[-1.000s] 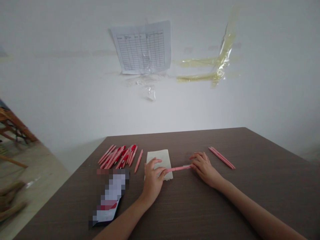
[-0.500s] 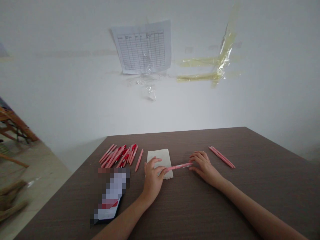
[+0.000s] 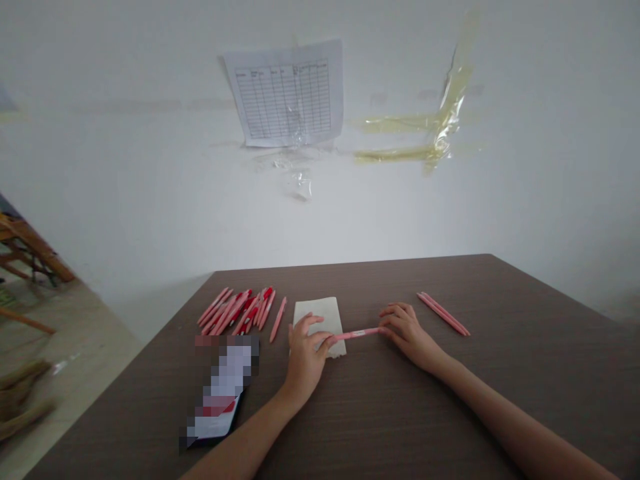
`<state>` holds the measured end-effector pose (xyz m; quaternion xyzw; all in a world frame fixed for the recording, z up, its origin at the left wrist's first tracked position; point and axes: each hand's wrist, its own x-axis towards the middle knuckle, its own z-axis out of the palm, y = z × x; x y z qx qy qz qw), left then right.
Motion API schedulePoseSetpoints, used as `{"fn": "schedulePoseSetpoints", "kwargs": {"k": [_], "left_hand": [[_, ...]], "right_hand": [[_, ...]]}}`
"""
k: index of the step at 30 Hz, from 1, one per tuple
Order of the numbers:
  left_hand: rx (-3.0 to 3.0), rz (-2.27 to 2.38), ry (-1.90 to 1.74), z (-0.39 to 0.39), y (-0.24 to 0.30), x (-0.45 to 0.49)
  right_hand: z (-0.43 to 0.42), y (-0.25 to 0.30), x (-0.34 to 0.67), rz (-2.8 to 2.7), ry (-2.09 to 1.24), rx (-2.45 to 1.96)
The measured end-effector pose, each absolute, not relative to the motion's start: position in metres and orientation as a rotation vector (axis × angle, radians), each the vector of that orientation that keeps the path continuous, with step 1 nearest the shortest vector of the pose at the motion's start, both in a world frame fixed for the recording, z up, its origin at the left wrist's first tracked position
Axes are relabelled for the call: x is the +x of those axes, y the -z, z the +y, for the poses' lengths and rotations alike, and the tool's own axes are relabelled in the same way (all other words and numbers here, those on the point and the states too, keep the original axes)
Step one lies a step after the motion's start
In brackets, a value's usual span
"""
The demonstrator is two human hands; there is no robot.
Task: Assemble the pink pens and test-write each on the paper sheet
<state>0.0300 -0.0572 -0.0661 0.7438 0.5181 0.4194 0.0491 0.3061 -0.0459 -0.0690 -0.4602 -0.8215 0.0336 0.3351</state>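
A pink pen with a small white label is held level between my two hands, just over the table. My left hand pinches its left end between thumb and finger, the other fingers raised. At the other end, the thumb and fingertips of my right hand close on the pen. Under my left hand lies a small pale paper pad, its lower edge ragged. A lone pink pen rests left of the pad.
Several pink and red pens lie in a loose pile at the back left. A phone, blurred out, lies before them. Further pink pens lie together on the right. The brown table meets a wall with a taped sheet.
The pen has turned about its length: its clip showed before, and now its white label faces me. My right fingers have closed on its end. Both hands have stayed in nearly the same place.
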Motion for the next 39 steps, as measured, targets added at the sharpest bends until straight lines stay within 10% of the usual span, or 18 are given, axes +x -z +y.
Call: {"fn": "schedulePoseSetpoints", "kwargs": {"k": [39], "left_hand": [[2.292, 1.536, -1.339, -0.0545, 0.0739, 0.0292]], "right_hand": [[-0.0488, 0.0691, 0.3086, -2.164, -0.162, -1.134]]}}
